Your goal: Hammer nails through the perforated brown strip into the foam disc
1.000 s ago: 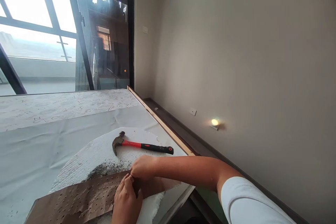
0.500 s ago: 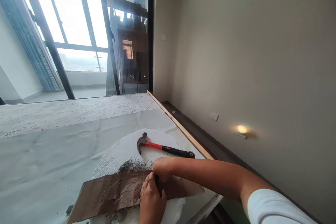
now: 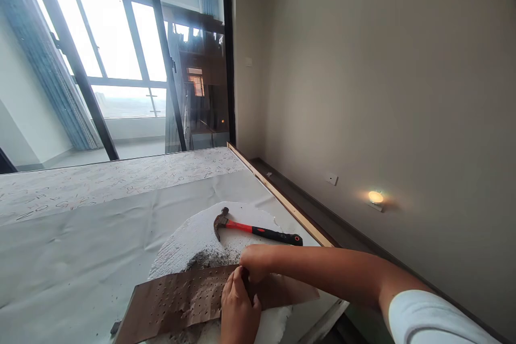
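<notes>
A brown sheet (image 3: 173,301) dotted with rows of small holes lies across a white foam slab (image 3: 181,239). My left hand (image 3: 241,306) comes up from the bottom edge, its fingers bent together over the sheet. Right beside its fingertips, my right hand (image 3: 256,262) is closed in a fist at the sheet's upper edge. Something dark shows between the two hands, but my fingers cover most of it. Just beyond them a claw hammer (image 3: 258,230) with a red and black handle rests on the foam, its head to the left. Dark crumbs (image 3: 207,258) are scattered beside the sheet.
A grey-white cover (image 3: 80,258) spreads over the surface, bounded on the right by a wooden edge strip (image 3: 282,199). A small dark piece (image 3: 115,328) lies left of the sheet. A lit wall lamp (image 3: 375,198) and a socket (image 3: 332,178) are on the right wall.
The whole view has shifted slightly, so everything appears a little lower and to the right. My hands keep nearly the same place on the brown sheet; the hammer lies unmoved.
</notes>
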Demonstrator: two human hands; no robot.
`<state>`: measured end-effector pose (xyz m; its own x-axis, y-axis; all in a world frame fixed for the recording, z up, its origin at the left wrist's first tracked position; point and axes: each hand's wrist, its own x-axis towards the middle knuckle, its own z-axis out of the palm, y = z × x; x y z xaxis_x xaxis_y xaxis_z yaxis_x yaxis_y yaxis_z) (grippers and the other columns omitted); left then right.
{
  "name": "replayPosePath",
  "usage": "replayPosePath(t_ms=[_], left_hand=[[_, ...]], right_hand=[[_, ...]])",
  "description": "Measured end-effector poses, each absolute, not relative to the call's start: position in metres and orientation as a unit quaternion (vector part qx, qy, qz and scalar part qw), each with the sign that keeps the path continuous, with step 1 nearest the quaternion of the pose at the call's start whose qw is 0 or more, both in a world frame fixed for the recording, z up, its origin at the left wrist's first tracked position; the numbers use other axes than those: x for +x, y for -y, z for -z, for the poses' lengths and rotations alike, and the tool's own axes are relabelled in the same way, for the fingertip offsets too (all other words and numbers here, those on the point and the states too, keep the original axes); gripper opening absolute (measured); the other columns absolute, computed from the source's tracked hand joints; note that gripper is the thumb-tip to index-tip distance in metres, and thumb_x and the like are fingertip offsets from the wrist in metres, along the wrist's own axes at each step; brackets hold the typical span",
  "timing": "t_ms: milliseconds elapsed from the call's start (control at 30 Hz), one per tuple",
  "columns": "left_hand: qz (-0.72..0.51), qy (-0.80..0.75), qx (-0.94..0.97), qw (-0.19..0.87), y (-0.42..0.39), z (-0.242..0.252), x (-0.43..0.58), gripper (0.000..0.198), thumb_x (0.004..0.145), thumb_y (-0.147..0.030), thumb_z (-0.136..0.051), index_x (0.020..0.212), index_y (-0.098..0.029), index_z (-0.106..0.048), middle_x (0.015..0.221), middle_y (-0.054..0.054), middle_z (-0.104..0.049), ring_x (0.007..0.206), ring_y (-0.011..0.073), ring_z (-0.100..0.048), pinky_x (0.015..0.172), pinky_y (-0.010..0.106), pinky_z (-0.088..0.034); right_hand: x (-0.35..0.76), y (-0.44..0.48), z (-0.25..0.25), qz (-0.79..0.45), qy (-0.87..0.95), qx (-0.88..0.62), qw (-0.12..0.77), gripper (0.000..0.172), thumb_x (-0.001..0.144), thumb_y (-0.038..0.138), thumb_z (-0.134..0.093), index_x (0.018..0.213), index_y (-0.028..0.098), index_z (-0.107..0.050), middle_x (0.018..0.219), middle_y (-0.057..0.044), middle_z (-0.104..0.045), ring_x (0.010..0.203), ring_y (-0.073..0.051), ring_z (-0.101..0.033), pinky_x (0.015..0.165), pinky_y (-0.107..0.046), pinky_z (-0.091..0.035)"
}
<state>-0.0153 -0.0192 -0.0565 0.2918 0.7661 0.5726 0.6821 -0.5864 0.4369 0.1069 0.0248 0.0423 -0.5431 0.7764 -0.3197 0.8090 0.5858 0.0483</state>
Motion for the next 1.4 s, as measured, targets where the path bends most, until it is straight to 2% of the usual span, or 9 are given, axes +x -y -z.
replayPosePath(t_ms=[267, 467, 733, 933, 1033, 1133, 1200, 1267, 1400], left_hand=[[-0.399, -0.459, 0.791, 0.067, 0.021, 0.062, -0.016, 0.046, 0.068, -0.014, -0.046, 0.115, -0.013, -0.046, 0.109, 0.013, -0.060, 0.102, 0.0266, -0.056, 0.086, 0.044, -0.046], [-0.370, -0.480, 0.789, 0.101, 0.023, 0.062, -0.017, 0.064, 0.064, -0.009, -0.044, 0.127, -0.011, -0.037, 0.117, 0.014, -0.057, 0.109, 0.0259, -0.051, 0.092, 0.042, -0.042], [-0.370, -0.477, 0.776, 0.182, 0.025, 0.052, -0.018, 0.071, 0.060, -0.008, -0.046, 0.130, -0.012, -0.036, 0.119, 0.013, -0.055, 0.112, 0.0284, -0.047, 0.096, 0.046, -0.036], [-0.406, -0.413, 0.723, 0.378, 0.039, 0.022, -0.016, 0.064, 0.064, -0.013, -0.048, 0.127, -0.016, -0.039, 0.119, 0.014, -0.056, 0.109, 0.0263, -0.051, 0.092, 0.041, -0.040], [-0.404, -0.367, 0.626, 0.558, 0.046, 0.010, -0.011, 0.054, 0.068, -0.020, -0.049, 0.122, -0.014, -0.041, 0.091, 0.010, -0.066, 0.079, 0.0203, -0.063, 0.071, 0.032, -0.049], [-0.390, -0.364, 0.525, 0.663, 0.044, 0.004, -0.011, 0.043, 0.068, -0.026, -0.048, 0.109, -0.012, -0.049, 0.071, 0.004, -0.063, 0.054, 0.0148, -0.059, 0.053, 0.027, -0.048], [-0.417, -0.391, 0.527, 0.629, 0.038, 0.002, -0.017, 0.035, 0.068, -0.024, -0.044, 0.101, -0.013, -0.053, 0.070, 0.003, -0.062, 0.052, 0.0137, -0.057, 0.050, 0.026, -0.046], [-0.452, -0.434, 0.584, 0.516, 0.032, 0.001, -0.026, 0.027, 0.070, -0.021, -0.041, 0.092, -0.015, -0.057, 0.073, 0.004, -0.064, 0.057, 0.0146, -0.057, 0.053, 0.026, -0.045], [-0.409, -0.474, 0.721, 0.298, 0.025, 0.000, -0.037, 0.029, 0.073, -0.010, -0.035, 0.081, -0.017, -0.062, 0.091, 0.007, -0.068, 0.085, 0.0200, -0.061, 0.073, 0.032, -0.046]], right_hand=[[0.111, -0.023, -0.040, 0.034, -0.890, 0.431, 0.145, 0.013, 0.070, 0.021, -0.054, 0.061, 0.018, -0.063, 0.061, -0.004, -0.065, 0.054, -0.016, -0.054, 0.045, -0.026, -0.034], [0.103, -0.022, -0.039, 0.042, -0.891, 0.430, 0.143, 0.015, 0.068, 0.030, -0.057, 0.060, 0.018, -0.062, 0.058, -0.002, -0.062, 0.050, -0.015, -0.050, 0.042, -0.025, -0.030], [0.112, -0.019, -0.088, 0.058, -0.888, 0.445, 0.101, 0.015, 0.064, 0.025, -0.058, 0.063, 0.013, -0.068, 0.051, -0.002, -0.059, 0.045, -0.011, -0.043, 0.041, -0.023, -0.028], [0.122, 0.006, -0.093, 0.092, -0.892, 0.443, -0.011, 0.015, 0.063, 0.021, -0.054, 0.066, 0.014, -0.067, 0.056, -0.001, -0.062, 0.049, -0.010, -0.044, 0.043, -0.021, -0.028], [0.121, 0.017, -0.080, 0.098, -0.887, 0.450, -0.024, 0.011, 0.063, 0.020, -0.055, 0.062, 0.014, -0.066, 0.055, -0.002, -0.062, 0.049, -0.011, -0.046, 0.042, -0.022, -0.027], [0.126, 0.020, -0.074, 0.148, -0.860, 0.481, -0.082, 0.014, 0.069, 0.022, -0.056, 0.075, 0.016, -0.067, 0.063, -0.001, -0.064, 0.055, -0.011, -0.052, 0.046, -0.020, -0.031], [0.133, 0.020, -0.072, 0.146, -0.830, 0.522, -0.134, 0.017, 0.076, 0.023, -0.053, 0.084, 0.016, -0.067, 0.071, -0.002, -0.065, 0.063, -0.011, -0.056, 0.054, -0.019, -0.037], [0.138, 0.020, -0.067, 0.107, -0.809, 0.559, -0.149, 0.018, 0.079, 0.019, -0.050, 0.083, 0.015, -0.066, 0.077, -0.004, -0.065, 0.070, -0.012, -0.057, 0.061, -0.020, -0.039], [0.137, 0.023, -0.045, 0.085, -0.811, 0.570, -0.101, 0.014, 0.075, 0.013, -0.052, 0.073, 0.015, -0.066, 0.081, -0.006, -0.064, 0.070, -0.014, -0.057, 0.061, -0.023, -0.038]])
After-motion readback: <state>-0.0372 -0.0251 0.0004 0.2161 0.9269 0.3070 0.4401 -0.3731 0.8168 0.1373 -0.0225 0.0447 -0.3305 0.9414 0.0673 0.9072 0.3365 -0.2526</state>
